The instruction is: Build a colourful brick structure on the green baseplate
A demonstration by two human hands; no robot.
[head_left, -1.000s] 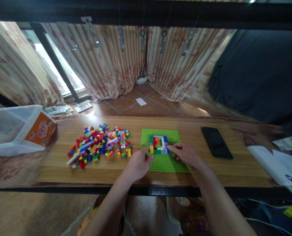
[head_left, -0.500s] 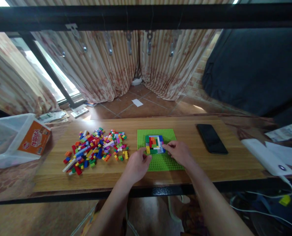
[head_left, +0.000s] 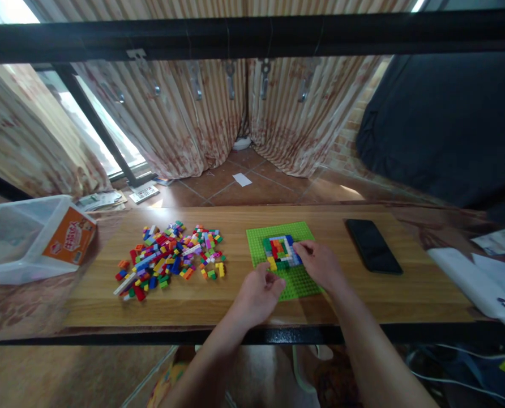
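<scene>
A green baseplate (head_left: pixel 306 289) lies slightly turned on the table, bearing a low square build of coloured toy bricks (head_left: pixel 283 249) in red, orange, blue, white, green and yellow. My right hand (head_left: pixel 320 265) rests over the plate's right side, its fingers bent together at the build's right edge; whether a brick is between them is hidden. At the near left corner of the plate is my left hand (head_left: pixel 259 294), index finger close to a yellow brick (head_left: pixel 272 263), thumb apart from it, nothing visible between them. Left of the plate spreads a pile of loose bricks (head_left: pixel 167 255).
A black phone (head_left: pixel 373 245) lies on the wooden tabletop (head_left: pixel 218 306) to the right. Beyond it is a white device (head_left: pixel 473 280) with a cable. At the far left stands a clear plastic box (head_left: pixel 18 249) with an orange label. A black bar (head_left: pixel 252 37) crosses above.
The baseplate with its build has turned slightly counterclockwise. My left hand has drawn back toward the near edge, and its thumb and index have parted. The whole view has shifted a little.
</scene>
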